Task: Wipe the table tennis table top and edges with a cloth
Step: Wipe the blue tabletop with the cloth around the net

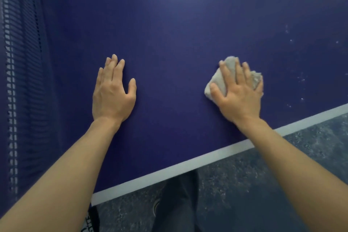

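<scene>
The right hand [239, 90] is pressing the cloth [222, 79] flat on the blue worktop [169, 43], fingers straight. The left hand [113, 90] is lying flat, fingers open.

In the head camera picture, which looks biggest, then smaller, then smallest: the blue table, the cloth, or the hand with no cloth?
1. Blue table, by far the biggest.
2. Left hand, flat on the table.
3. Cloth, though the right hand hides part of it.
</scene>
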